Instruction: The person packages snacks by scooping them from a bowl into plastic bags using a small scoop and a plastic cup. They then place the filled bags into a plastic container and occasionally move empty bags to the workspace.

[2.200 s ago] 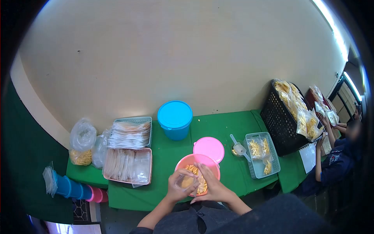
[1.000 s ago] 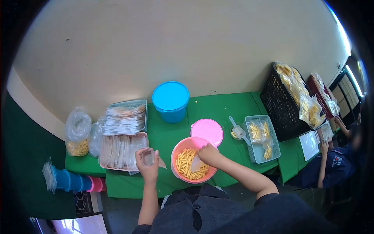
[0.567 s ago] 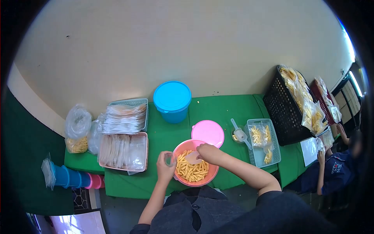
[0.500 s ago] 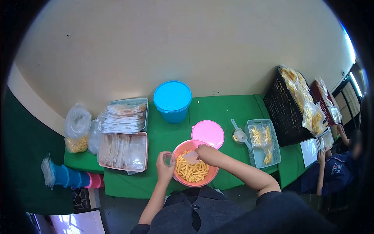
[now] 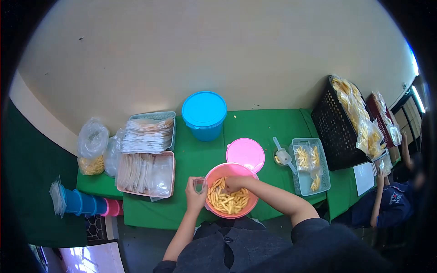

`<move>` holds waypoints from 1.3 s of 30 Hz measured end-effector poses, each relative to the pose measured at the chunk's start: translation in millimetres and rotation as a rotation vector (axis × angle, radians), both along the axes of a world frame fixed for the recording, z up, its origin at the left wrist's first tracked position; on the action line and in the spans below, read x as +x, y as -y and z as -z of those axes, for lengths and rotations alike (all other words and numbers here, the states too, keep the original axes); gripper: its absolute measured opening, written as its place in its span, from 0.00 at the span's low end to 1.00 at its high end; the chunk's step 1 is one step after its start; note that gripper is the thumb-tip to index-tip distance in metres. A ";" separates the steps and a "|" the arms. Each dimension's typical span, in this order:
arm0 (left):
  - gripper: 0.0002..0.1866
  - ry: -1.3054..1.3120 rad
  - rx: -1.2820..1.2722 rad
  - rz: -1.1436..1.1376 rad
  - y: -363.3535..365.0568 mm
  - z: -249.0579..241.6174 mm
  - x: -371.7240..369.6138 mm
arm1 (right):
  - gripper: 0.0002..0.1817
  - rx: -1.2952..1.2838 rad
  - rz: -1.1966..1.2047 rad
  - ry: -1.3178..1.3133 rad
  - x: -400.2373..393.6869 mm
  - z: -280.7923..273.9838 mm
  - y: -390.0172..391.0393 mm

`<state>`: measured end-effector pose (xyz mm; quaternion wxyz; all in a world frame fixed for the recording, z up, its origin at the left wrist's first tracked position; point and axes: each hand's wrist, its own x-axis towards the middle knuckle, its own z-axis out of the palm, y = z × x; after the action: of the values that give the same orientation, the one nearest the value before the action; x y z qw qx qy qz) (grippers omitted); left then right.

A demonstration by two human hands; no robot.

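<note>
A pink bucket (image 5: pixel 215 171) of yellow stick-shaped snacks (image 5: pixel 232 203) stands at the table's front edge. My right hand (image 5: pixel 233 183) reaches down inside it, among the snacks at the back. Its fingertips and whatever they hold are hidden. At the bucket's left rim, my left hand (image 5: pixel 195 191) has its fingers wrapped round a small clear container (image 5: pixel 199 184). Behind the bucket a round pink lid (image 5: pixel 246 155) lies flat.
Trays of clear bags (image 5: pixel 170 184) and paper packets (image 5: pixel 148 134) lie left. A lidded blue bucket (image 5: pixel 205 113) stands behind. To the right are a scoop (image 5: pixel 284 157), a tray of filled bags (image 5: pixel 324 184), a black basket (image 5: pixel 334 123) and a person (image 5: pixel 393 200).
My right hand has gone deeper into the bucket, and the translucent piece seen beside its fingers is out of sight. The view has shifted slightly. My left hand still holds the clear container.
</note>
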<state>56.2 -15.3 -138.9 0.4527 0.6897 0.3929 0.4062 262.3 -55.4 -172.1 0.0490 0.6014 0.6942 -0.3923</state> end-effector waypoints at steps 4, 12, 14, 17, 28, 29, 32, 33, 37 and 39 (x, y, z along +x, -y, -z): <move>0.14 0.006 -0.026 -0.004 2.8 0.2 -2.5 | 0.18 -0.167 -0.100 -0.018 -6.3 15.3 4.8; 0.15 0.016 -0.070 0.000 2.3 2.7 -2.0 | 0.11 -0.107 0.769 -0.679 -2.6 23.6 6.6; 0.15 0.001 -0.061 0.013 2.2 3.3 -3.4 | 0.13 -0.221 0.729 -0.633 -7.7 28.5 8.6; 0.15 0.007 -0.060 0.026 0.8 3.7 -6.6 | 0.17 -0.206 0.858 -0.690 -5.8 22.6 12.0; 0.18 0.084 0.150 -0.145 6.6 -63.7 -16.4 | 0.16 0.249 1.110 -0.967 9.1 -58.9 77.9; 0.18 0.084 0.155 -0.139 8.0 -79.4 -16.6 | 0.15 0.276 1.177 -0.993 12.4 -70.4 87.1; 0.19 0.260 0.230 -0.139 12.2 -114.3 -15.8 | 0.14 0.347 1.310 -1.099 19.1 -104.5 108.0; 0.20 0.330 0.288 -0.073 14.0 -119.8 -16.2 | 0.15 0.384 1.371 -1.180 20.3 -115.9 114.7; 0.24 0.192 0.368 0.110 16.0 -124.0 -0.8 | 0.13 0.587 1.421 -1.289 20.0 -164.7 137.7; 0.27 0.147 0.228 0.220 22.2 -111.4 17.3 | 0.12 0.636 1.403 -1.263 22.8 -176.9 146.9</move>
<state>73.5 -37.5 -27.6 0.4407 0.7440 0.2323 0.4453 285.1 -202.3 4.8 -0.7359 0.5418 0.1531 -0.3761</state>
